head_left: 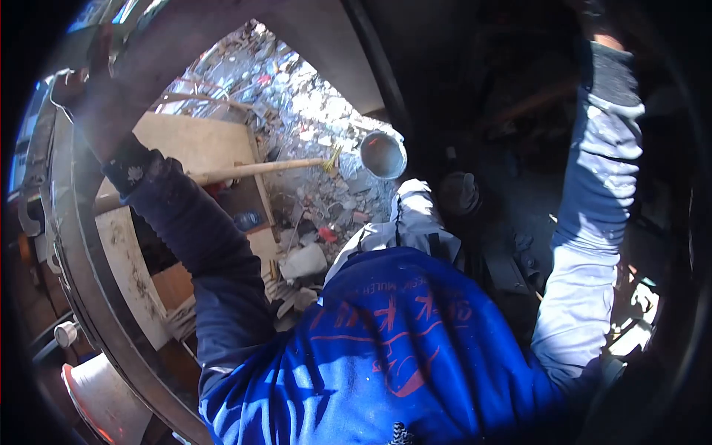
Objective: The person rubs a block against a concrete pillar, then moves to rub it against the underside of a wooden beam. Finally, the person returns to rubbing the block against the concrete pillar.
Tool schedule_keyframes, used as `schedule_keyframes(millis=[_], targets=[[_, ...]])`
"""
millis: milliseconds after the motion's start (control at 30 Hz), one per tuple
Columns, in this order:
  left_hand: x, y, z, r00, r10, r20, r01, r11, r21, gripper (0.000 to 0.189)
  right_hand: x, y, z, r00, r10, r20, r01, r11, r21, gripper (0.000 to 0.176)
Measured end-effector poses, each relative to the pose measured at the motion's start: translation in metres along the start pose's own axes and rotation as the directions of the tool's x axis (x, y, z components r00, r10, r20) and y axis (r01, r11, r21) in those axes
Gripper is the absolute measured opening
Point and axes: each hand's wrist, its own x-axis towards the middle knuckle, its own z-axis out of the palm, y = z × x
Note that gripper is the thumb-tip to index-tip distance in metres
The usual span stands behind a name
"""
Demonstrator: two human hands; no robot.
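Observation:
My left hand (93,111) is raised at the upper left, dark and hazy with glare, beside a curved metal frame (93,274). Its fingers are too unclear to tell whether they hold anything. My right arm reaches up along the right side in a dusty dark sleeve (604,163). Past the cuff, only a lit patch of wrist shows; the fingers of my right hand are lost in the dark at the top edge. Below, my torso wears a blue shirt (400,334) with red print.
Rubble (289,96) covers the ground ahead. A round bucket (383,156) stands near my light-coloured shoe (415,200). A wooden pole (259,168) crosses a pale board (196,137) at the left. A white cylinder with a red rim (111,393) is at the lower left.

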Motion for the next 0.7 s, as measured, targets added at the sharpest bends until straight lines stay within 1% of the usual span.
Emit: schedule_keyframes(millis=[33, 100, 133, 200, 233, 300, 400, 467, 500, 567, 600, 633, 667, 700], targets=[[-0.005, -0.019, 0.007, 1.0, 0.011, -0.014, -0.01, 0.994, 0.109, 0.069, 0.001, 0.002, -0.001, 1.0, -0.003, 0.0, 0.003, 1.0, 0.0, 0.027], [0.005, -0.035, -0.002, 0.977, 0.195, 0.09, -0.211, 0.951, 0.227, 0.067, 0.001, 0.007, -0.004, 1.0, -0.009, 0.004, 0.009, 1.0, -0.008, 0.028], [0.022, -0.04, -0.014, 0.914, 0.349, 0.207, -0.39, 0.895, 0.216, 0.067, 0.002, 0.009, -0.005, 1.0, -0.013, 0.01, 0.013, 1.0, -0.005, 0.029], [0.028, -0.04, -0.025, 0.799, 0.503, 0.33, -0.588, 0.768, 0.255, 0.061, 0.003, 0.008, -0.007, 1.0, -0.017, 0.016, 0.017, 1.0, -0.003, 0.031], [0.026, -0.037, -0.026, 0.782, 0.518, 0.346, -0.618, 0.717, 0.323, 0.057, 0.004, 0.012, -0.009, 1.0, -0.02, 0.023, 0.02, 1.0, -0.007, 0.032], [0.021, -0.023, -0.028, 0.825, 0.47, 0.315, -0.564, 0.728, 0.391, 0.049, 0.007, 0.012, -0.012, 0.999, -0.031, 0.027, 0.031, 0.999, -0.007, 0.034], [0.005, 0.015, -0.028, 0.951, 0.259, 0.171, -0.305, 0.881, 0.362, 0.041, 0.006, 0.015, -0.015, 0.998, -0.036, 0.042, 0.036, 0.999, -0.001, 0.037], [0.001, 0.047, -0.025, 0.992, 0.102, 0.068, -0.118, 0.939, 0.324, 0.036, 0.007, 0.022, -0.018, 0.998, -0.035, 0.055, 0.035, 0.999, -0.01, 0.039], [0.006, 0.069, -0.034, 0.979, 0.179, 0.094, -0.202, 0.876, 0.439, 0.031, 0.007, 0.024, -0.019, 0.998, -0.034, 0.058, 0.034, 0.999, -0.012, 0.04], [0.01, 0.077, -0.04, 0.951, 0.3, 0.074, -0.304, 0.864, 0.401, 0.028, 0.006, 0.024, -0.022, 0.997, -0.036, 0.064, 0.037, 0.999, -0.007, 0.042], [0.026, 0.123, -0.048, 0.931, -0.343, 0.124, 0.365, 0.892, -0.268, 0.037, 0.006, 0.025, -0.026, 0.998, -0.038, 0.056, 0.038, 0.999, -0.007, 0.043], [0.023, 0.114, -0.047, 0.909, -0.406, 0.096, 0.411, 0.835, -0.364, 0.05, 0.005, 0.025, -0.029, 0.998, -0.043, 0.05, 0.043, 0.999, -0.004, 0.044], [0.014, 0.117, -0.044, 0.837, -0.54, 0.083, 0.508, 0.712, -0.484, 0.056, 0.003, 0.023, -0.033, 0.998, -0.049, 0.042, 0.049, 0.999, -0.004, 0.045], [0.009, 0.106, -0.039, 0.817, -0.547, 0.181, 0.532, 0.593, -0.604, 0.059, 0.003, 0.023, -0.035, 0.998, -0.054, 0.037, 0.054, 0.999, 0.002, 0.047]])
